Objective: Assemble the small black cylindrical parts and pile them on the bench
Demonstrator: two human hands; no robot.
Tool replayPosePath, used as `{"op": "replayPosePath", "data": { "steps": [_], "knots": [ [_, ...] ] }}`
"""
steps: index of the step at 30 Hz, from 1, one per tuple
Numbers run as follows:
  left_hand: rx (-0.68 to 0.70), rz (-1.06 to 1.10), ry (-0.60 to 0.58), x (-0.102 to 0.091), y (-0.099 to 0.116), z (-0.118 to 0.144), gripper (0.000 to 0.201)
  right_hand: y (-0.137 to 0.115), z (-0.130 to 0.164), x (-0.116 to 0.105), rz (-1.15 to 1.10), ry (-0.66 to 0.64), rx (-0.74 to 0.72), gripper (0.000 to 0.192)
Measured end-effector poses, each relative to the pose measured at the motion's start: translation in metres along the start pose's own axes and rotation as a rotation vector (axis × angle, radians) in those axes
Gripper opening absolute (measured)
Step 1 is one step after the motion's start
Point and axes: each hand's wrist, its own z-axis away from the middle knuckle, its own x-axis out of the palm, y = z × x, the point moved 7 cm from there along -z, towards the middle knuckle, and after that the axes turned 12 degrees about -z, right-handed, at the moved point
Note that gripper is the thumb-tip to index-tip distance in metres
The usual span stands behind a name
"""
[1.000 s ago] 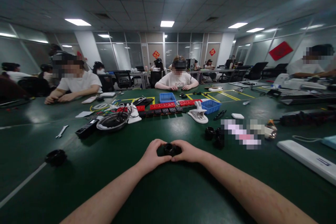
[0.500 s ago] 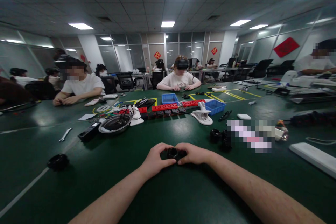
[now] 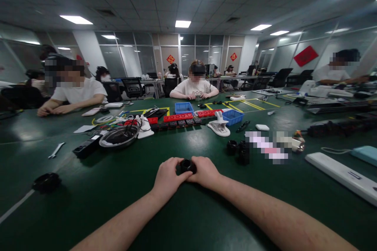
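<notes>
Low over the green tabletop [image 3: 123, 204], a black round part with a hole in its middle [image 3: 187, 165] sits between my two hands. My left hand [image 3: 168, 176] curls around its left side, thumb along the near edge. From the right, my right hand [image 3: 206, 171] grips the same part, covering much of that side. The exact kind of part cannot be made out. Similar black ring-shaped pieces [image 3: 232, 147] stand to the right, beyond my right hand. Another black ring [image 3: 47, 182] lies far to the left.
Further back are a metal bowl [image 3: 118, 138], red and black socket strips [image 3: 178, 117], blue trays [image 3: 232, 117] and a white clip stand [image 3: 219, 126]. A wrench [image 3: 56, 150] lies left; a long white case [image 3: 341, 176] lies right. A person [image 3: 194, 86] sits opposite.
My view has turned slightly right, so everything sits further left in the picture. Both hands stay around the black part, and my right hand's fingers now lie closer around it.
</notes>
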Motion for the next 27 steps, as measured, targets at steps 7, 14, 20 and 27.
{"op": "replayPosePath", "data": {
  "steps": [7, 14, 20, 27],
  "knots": [
    [0.124, 0.081, -0.103, -0.002, 0.001, -0.003, 0.032, -0.008, 0.0, -0.007, -0.167, -0.071, -0.135, 0.058],
    [0.241, 0.208, -0.29, -0.001, 0.007, 0.001, 0.037, -0.01, 0.003, -0.008, -0.538, -0.484, -0.241, 0.046],
    [0.23, 0.209, -0.311, 0.0, 0.008, 0.0, 0.037, -0.007, 0.002, -0.006, -0.623, -0.531, -0.202, 0.034],
    [0.241, 0.175, -0.288, -0.001, 0.01, 0.0, 0.035, -0.005, 0.0, -0.004, -0.566, -0.505, -0.178, 0.03]
  ]
}}
